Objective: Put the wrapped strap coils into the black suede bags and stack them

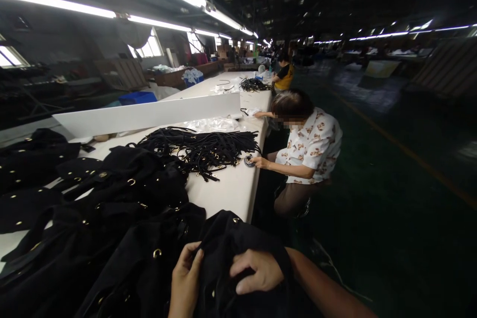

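Note:
A black fabric bag with gold-coloured metal fittings lies bunched in front of me. My left hand grips its left edge, thumb against the cloth and fingers behind. From the right, my right hand reaches in under a band of the black cloth that crosses my wrist. Its fingers are bent and apart from the thumb, with nothing visible held between them. To the left, a heap of similar black bags with gold rings and eyelets covers the near table.
A long white table runs away from me. On it lie black straps with gold clasps and a white board. A co-worker sits at its right edge, one hand on a small round roll. Another person is farther back.

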A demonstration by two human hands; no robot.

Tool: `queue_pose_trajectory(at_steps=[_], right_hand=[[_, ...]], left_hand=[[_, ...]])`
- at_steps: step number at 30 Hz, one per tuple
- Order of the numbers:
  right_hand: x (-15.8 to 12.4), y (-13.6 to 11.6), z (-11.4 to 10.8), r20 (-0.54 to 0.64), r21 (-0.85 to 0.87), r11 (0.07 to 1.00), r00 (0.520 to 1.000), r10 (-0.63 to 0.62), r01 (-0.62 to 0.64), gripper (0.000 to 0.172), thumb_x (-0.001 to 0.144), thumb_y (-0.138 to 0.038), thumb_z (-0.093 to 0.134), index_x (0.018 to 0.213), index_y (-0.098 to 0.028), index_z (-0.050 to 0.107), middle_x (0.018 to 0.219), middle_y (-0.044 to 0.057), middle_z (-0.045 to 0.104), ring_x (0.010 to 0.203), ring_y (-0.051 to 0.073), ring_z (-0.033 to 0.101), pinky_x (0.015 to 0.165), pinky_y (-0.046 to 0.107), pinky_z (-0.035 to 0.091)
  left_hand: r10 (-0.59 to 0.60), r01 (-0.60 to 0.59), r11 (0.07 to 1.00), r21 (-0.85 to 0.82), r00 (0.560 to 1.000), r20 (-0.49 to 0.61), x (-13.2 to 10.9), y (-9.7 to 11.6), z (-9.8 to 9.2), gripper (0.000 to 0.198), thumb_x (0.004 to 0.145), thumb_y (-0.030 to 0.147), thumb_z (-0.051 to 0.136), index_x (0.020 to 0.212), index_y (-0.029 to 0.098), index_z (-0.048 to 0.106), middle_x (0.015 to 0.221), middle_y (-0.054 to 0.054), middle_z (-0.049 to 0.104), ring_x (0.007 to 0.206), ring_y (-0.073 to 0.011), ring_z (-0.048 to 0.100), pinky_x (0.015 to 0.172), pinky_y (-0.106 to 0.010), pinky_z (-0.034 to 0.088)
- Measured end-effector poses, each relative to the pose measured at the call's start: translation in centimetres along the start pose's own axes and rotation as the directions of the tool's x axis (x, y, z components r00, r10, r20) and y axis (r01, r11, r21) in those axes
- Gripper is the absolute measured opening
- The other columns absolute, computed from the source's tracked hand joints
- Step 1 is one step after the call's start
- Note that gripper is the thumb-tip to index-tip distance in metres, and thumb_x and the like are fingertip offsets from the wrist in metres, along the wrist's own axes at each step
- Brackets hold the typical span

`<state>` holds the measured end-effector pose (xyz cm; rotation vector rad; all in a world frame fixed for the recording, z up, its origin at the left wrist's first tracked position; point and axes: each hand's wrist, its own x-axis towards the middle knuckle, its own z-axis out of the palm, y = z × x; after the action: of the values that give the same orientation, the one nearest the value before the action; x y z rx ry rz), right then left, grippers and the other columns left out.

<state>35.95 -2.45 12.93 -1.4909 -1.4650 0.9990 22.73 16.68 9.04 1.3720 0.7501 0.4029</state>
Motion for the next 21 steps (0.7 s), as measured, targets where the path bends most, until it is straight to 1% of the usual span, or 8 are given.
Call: queue_pose_trajectory(at_steps=[3, 5, 7, 9, 11, 13, 17, 21], right_hand=[[-3.0, -0.4, -2.6, -0.141, 0.207, 0.977, 0.987, 0.072, -0.041, 0.035, 0.089, -0.042, 0.062, 0.110, -0.017, 0.074, 0.104, 0.008, 0.073, 0.098, 0.022, 0.068, 0.089, 0.032, 0.052], [-4.4, -0.3, -3.9, -0.366, 0.225, 0.967, 0.910, 0.197, -0.119, 0.040, 0.086, -0.048, 0.067, 0.110, -0.018, 0.073, 0.106, 0.009, 0.072, 0.099, 0.024, 0.067, 0.089, 0.035, 0.052], [-4.6, 0.4, -4.4, -0.521, 0.230, 0.968, 0.828, 0.205, -0.095, 0.055, 0.078, -0.053, 0.075, 0.121, -0.020, 0.068, 0.123, 0.011, 0.065, 0.116, 0.028, 0.060, 0.100, 0.040, 0.047], [-3.5, 1.3, -3.9, -0.515, 0.335, 0.942, 0.841, 0.167, 0.018, 0.076, 0.073, -0.060, 0.077, 0.136, -0.023, 0.057, 0.141, 0.012, 0.054, 0.132, 0.030, 0.047, 0.110, 0.045, 0.039], [-1.6, 2.3, -2.5, -0.479, 0.546, 0.823, 0.864, 0.156, 0.154, 0.087, 0.072, -0.068, 0.073, 0.144, -0.026, 0.047, 0.146, 0.012, 0.049, 0.136, 0.030, 0.044, 0.111, 0.047, 0.037], [0.5, 3.2, -0.7, -0.445, 0.735, 0.641, 0.870, 0.210, 0.222, 0.084, 0.073, -0.071, 0.069, 0.141, -0.027, 0.050, 0.141, 0.011, 0.055, 0.131, 0.029, 0.050, 0.110, 0.046, 0.038], [2.9, 4.4, 2.8, -0.249, 0.944, 0.284, 0.927, 0.280, 0.168, 0.073, 0.080, -0.079, 0.053, 0.116, -0.018, 0.069, 0.114, 0.009, 0.072, 0.115, 0.030, 0.063, 0.108, 0.045, 0.040], [2.5, 5.3, 5.5, -0.234, 0.969, 0.142, 0.932, 0.275, 0.201, 0.056, 0.084, -0.068, 0.058, 0.110, -0.021, 0.073, 0.103, 0.005, 0.076, 0.116, 0.030, 0.063, 0.107, 0.043, 0.041]], left_hand=[[-0.146, 0.133, 0.980, -0.147, 0.986, -0.084, -0.7, 0.6, -1.5, 0.063, 0.054, 0.055, 0.085, 0.102, 0.023, 0.061, 0.075, 0.002, 0.071, 0.066, -0.0177, 0.066, 0.056, -0.023, 0.052], [-0.198, 0.163, 0.961, -0.221, 0.969, -0.148, -0.9, 1.8, -2.4, 0.068, 0.051, 0.052, 0.087, 0.107, 0.025, 0.060, 0.066, 0.005, 0.068, 0.055, -0.0153, 0.063, 0.049, -0.021, 0.049], [-0.201, 0.146, 0.950, -0.276, 0.963, -0.180, -1.0, 3.3, -2.9, 0.069, 0.050, 0.049, 0.088, 0.108, 0.025, 0.060, 0.062, 0.006, 0.065, 0.049, -0.0143, 0.061, 0.046, -0.021, 0.047], [-0.191, 0.131, 0.943, -0.305, 0.966, -0.174, -0.9, 4.7, -2.9, 0.066, 0.050, 0.045, 0.088, 0.106, 0.023, 0.061, 0.061, 0.006, 0.064, 0.047, -0.0140, 0.060, 0.044, -0.022, 0.046], [-0.199, 0.146, 0.939, -0.311, 0.969, -0.147, -0.9, 5.8, -2.4, 0.061, 0.051, 0.041, 0.086, 0.103, 0.021, 0.063, 0.060, 0.006, 0.063, 0.046, -0.0127, 0.058, 0.044, -0.022, 0.045], [-0.210, 0.168, 0.940, -0.296, 0.971, -0.118, -0.9, 6.3, -1.7, 0.056, 0.050, 0.036, 0.085, 0.100, 0.020, 0.066, 0.061, 0.006, 0.063, 0.044, -0.0103, 0.054, 0.044, -0.021, 0.044], [-0.183, 0.155, 0.975, -0.158, 0.966, -0.181, -1.3, 6.1, -1.4, 0.050, 0.054, 0.038, 0.080, 0.098, 0.020, 0.068, 0.078, 0.000, 0.071, 0.063, -0.0144, 0.064, 0.053, -0.022, 0.050], [-0.238, 0.237, 0.971, -0.029, 0.947, -0.215, -2.6, 4.7, -2.4, 0.057, 0.072, 0.057, 0.068, 0.119, 0.026, 0.061, 0.115, -0.007, 0.070, 0.101, -0.0273, 0.069, 0.082, -0.038, 0.059]])
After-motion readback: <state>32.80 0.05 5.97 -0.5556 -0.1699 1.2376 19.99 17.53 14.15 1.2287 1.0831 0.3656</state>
